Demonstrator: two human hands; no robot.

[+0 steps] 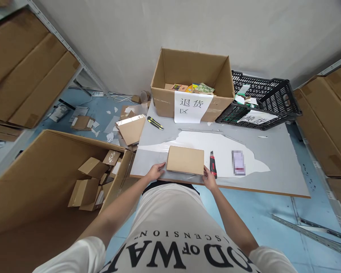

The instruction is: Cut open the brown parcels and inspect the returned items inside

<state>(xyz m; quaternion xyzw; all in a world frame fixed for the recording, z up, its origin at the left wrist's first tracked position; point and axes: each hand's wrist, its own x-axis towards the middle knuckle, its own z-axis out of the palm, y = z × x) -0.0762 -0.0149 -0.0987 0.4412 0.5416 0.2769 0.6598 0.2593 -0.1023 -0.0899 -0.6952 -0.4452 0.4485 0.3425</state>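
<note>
A small closed cardboard box (185,160) lies flat near the table's front edge. My left hand (155,171) is just off its left side, fingers stretched toward it, with a narrow gap showing. At the front right corner, my right hand (209,178) has its fingers closed against the box. A red and black utility knife (213,165) lies right beside that hand. Farther back on the table is a yellow and black utility knife (155,123). A blurred, purplish flat item (238,163) rests to the right.
Behind stands an open carton (163,100) holding colourful packets, a paper sign on its front. Beside it a black plastic crate (272,98) leans tilted. A large carton (25,167) with several small boxes is at left. Cardboard scraps (130,129) litter the floor.
</note>
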